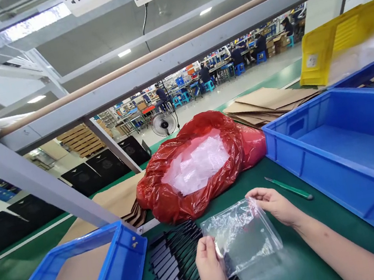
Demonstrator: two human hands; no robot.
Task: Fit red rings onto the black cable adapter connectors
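Two hands pinch one clear bag [242, 236] over the green mat [301, 264]: the left hand [211, 269] grips its near left edge between thumb and fingers, and the right hand [277, 205] nips its far right corner. Just left of the bag lies a row of black parts [174, 268], with a blue bin [99, 279] beyond them. Behind the bag sits a red sack [167, 196] of clear bags, a green tool [288, 187] lies to the bag's right, and a blue crate [351, 155] stands farther right.
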